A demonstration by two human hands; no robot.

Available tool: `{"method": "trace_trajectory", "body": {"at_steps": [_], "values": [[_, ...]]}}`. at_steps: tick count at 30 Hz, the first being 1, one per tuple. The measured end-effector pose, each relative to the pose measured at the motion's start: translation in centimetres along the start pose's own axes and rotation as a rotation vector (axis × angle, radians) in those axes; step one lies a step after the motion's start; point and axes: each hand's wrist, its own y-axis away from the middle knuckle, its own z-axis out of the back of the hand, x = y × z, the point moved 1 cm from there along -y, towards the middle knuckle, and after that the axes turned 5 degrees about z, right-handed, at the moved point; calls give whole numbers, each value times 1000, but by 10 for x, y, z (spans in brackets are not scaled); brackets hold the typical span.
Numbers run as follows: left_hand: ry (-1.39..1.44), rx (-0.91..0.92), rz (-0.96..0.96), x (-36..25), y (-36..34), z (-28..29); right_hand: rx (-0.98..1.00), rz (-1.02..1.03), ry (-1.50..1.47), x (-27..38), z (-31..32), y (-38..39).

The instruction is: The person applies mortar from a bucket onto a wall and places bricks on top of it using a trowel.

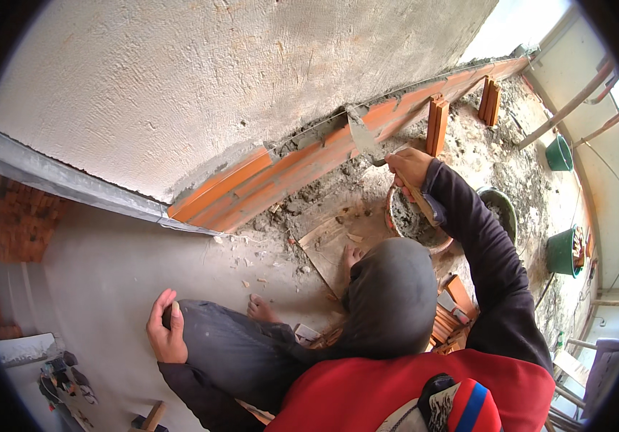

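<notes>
My right hand [412, 169] grips a trowel, its wooden handle running back under my wrist. The trowel's metal blade [362, 135] is at the upper edge of a low wall of orange hollow bricks [281, 180], where grey mortar [313, 137] lies on the top course. Below that hand stands a round tub [390, 209] holding wet mortar [412, 222]. Against my bent left knee rests my left hand [168, 327], empty, with its thumb apart from the loosely bent fingers.
A string runs along the brick course beside the rough plastered wall [201, 79]. Upright bricks [437, 126] stand along it. A second mortar bucket [511, 209], green buckets [563, 252] and a brick pile [457, 309] are to the right. Stacked bricks [25, 216] lie far left.
</notes>
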Motion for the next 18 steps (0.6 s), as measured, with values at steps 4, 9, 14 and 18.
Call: {"method": "trace_trajectory", "body": {"at_steps": [4, 9, 14, 18], "values": [[12, -9, 0, -4, 1, 0, -8, 20, 95, -4, -7, -3], [13, -3, 2, -8, 1, -1, -14, 74, 212, -2, -14, 1], [15, -6, 5, -7, 0, 0, -4, 120, 312, -1, -17, 5], [5, -8, 8, -7, -1, -2, 37, 238, 467, -5, -36, 3]]}}
